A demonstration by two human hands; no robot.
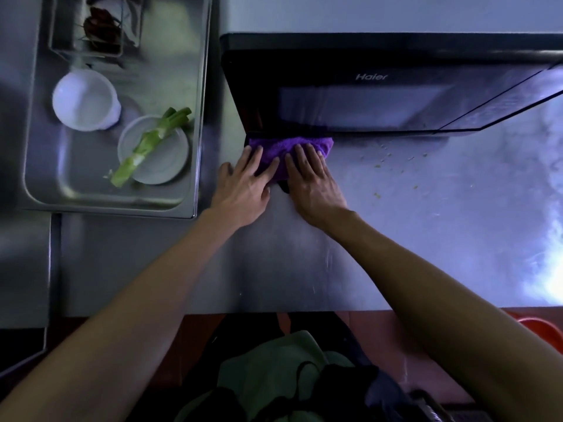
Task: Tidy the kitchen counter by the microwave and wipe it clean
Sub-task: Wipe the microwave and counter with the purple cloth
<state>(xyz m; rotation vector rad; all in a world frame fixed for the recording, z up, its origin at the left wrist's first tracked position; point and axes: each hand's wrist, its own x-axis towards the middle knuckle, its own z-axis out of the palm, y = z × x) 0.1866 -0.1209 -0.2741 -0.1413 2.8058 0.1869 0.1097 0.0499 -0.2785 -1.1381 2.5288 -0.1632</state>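
A purple cloth [281, 147] lies on the steel counter [426, 223], pushed against the lower front edge of the black microwave [365, 95]. My left hand [243, 187] presses flat on the cloth's left part with straight, spread fingers. My right hand [313, 181] presses flat on its right part. Small crumbs [384, 161] are scattered on the counter to the right of the cloth, in front of the microwave.
A steel sink [195, 117] sits to the left, holding a white cup [85, 100], a white plate [155, 150] with a green onion stalk [146, 147] across it, and a wire basket [94, 25] at the back. The microwave door hangs ajar at the right.
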